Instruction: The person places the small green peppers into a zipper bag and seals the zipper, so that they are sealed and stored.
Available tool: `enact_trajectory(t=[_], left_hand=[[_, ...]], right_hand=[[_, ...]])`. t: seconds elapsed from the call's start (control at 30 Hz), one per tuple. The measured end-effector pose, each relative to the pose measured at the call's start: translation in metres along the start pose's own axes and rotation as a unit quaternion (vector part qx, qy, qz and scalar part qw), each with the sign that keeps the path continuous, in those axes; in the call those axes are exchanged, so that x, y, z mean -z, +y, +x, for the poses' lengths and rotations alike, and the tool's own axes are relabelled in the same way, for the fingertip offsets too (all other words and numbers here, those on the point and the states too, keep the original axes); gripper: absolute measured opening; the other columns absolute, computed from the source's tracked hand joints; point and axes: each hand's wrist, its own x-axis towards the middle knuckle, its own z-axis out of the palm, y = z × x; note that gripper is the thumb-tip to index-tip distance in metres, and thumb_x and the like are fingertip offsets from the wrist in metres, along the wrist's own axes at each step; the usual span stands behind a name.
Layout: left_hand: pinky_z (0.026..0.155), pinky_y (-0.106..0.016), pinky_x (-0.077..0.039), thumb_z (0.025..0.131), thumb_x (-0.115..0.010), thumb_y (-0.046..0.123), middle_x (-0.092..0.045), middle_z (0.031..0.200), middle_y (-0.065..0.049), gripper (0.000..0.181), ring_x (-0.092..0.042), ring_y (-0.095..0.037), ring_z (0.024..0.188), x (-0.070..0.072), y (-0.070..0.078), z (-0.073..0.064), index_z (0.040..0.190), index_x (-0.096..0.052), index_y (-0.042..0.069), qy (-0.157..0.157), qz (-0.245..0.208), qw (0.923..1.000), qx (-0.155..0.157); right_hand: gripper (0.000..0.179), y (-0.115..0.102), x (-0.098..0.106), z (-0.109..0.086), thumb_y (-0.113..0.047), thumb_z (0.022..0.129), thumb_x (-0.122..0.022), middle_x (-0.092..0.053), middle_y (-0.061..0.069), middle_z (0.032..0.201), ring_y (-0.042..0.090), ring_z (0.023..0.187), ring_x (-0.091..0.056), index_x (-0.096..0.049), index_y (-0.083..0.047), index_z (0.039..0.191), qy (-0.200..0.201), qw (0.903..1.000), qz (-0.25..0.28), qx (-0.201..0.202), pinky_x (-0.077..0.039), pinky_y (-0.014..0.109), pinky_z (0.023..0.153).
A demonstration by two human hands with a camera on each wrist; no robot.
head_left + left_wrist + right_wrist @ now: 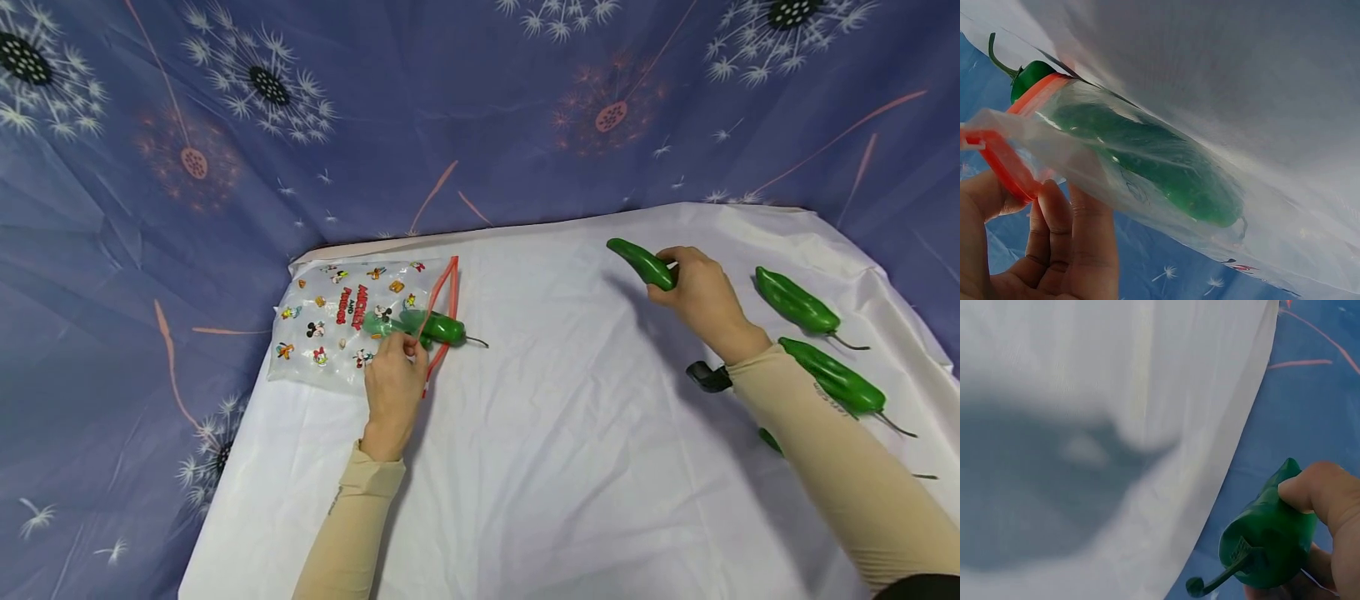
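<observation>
Right hand point(701, 296) is gripping a green chili pepper point(641, 262), fingers curled round it, at 2 o'clock from the left hand point(393, 371), which is pinching the Mickey and Friends zip bag's point(300, 367) red edge point(1004, 161). Pinch strength's hard to judge; if it's slackening, the mouth could be sagging shut, snagging the stem-end-out pepper point(450, 331) pointing toward 3.

The head camera looks forward and down across the tabletop point(555, 467); both wrist cameras sit close to the fingers point(1092, 250) — the left sharing the plastic bag point(337, 329) with the head view, the right a held pepper point(637, 259).
</observation>
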Motion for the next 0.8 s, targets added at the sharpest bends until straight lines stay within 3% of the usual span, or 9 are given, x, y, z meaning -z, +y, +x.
enact_trajectory(t=[0.13,0.8], left_hand=[[0.053,-0.051,-0.05,0.086,-0.072,0.001,-0.068,0.077,-0.014,0.005,-0.065,-0.035,0.059,0.0,0.0,0.0,0.085,-0.067,-0.001,0.0,0.001,1.0,0.001],[0.055,-0.05,-0.051,0.087,-0.072,0.0,-0.068,0.077,-0.015,0.005,-0.064,-0.034,0.06,0.0,0.0,0.001,0.085,-0.067,-0.002,-0.006,-0.013,0.9999,0.007]], right_hand=[[0.051,-0.008,-0.008,0.004,-0.007,0.091,-0.073,-0.057,0.029,0.118,0.041,0.091,-0.064,-0.054,0.012,0.134,-0.019,0.9998,0.009,0.006,-0.051,0.053,0.077],[0.049,-0.068,-0.06,0.023,-0.004,0.089,-0.074,-0.061,0.021,0.118,0.034,0.098,-0.066,-0.057,0.007,0.133,-0.086,0.9937,0.04,0.059,-0.053,0.047,0.084]])
